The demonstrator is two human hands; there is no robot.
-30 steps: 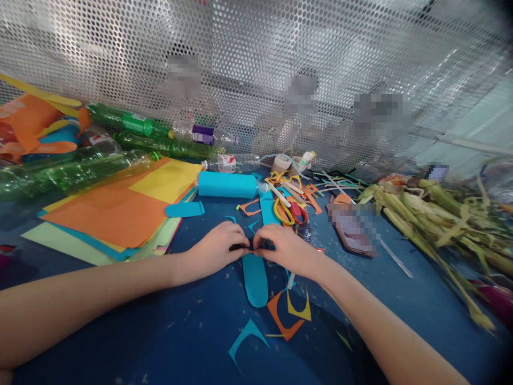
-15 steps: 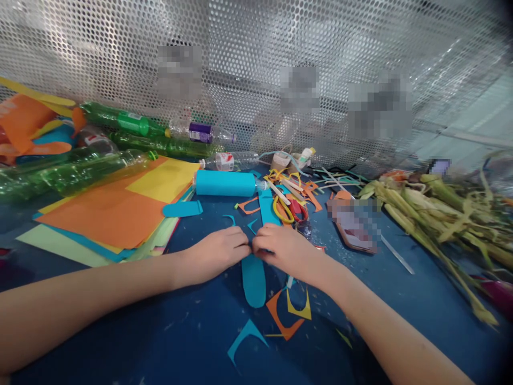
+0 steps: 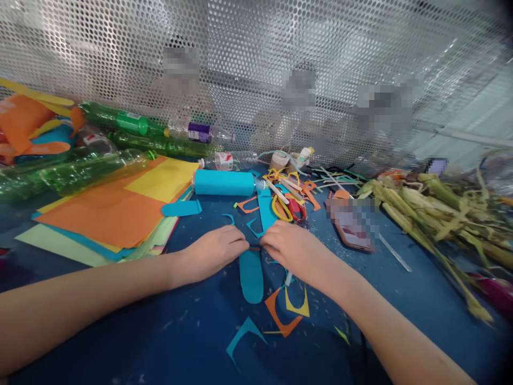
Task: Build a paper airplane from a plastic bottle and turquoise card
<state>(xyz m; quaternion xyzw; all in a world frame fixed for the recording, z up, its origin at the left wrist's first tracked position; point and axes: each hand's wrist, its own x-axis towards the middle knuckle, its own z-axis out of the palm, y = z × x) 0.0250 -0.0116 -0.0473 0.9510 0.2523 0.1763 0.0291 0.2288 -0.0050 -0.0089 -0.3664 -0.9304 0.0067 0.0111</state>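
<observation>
Both hands work at the straight end of a blue paper strip (image 3: 251,278) with a rounded near end. My left hand (image 3: 220,250) pinches that edge at its left corner. My right hand (image 3: 288,247) closes on the right corner, its fingertips partly hidden. The edge between them looks folded over. Beyond the hands lies a plastic bottle wrapped in blue paper (image 3: 224,183). To its lower left is another rounded blue piece (image 3: 181,208) with a folded end. Scissors with yellow and red handles (image 3: 297,209) rest just past my right hand.
Stacked coloured paper (image 3: 100,214) lies at left, with green bottles (image 3: 100,171) beside and behind it. Paper offcuts (image 3: 286,318) are scattered near the front. At right are a phone (image 3: 350,227) and dried corn husks (image 3: 436,214). A perforated metal panel (image 3: 248,64) stands behind.
My fingertips have drawn slightly apart along the strip's end, so its folded edge now shows between them. The strip stays in nearly the same place.
</observation>
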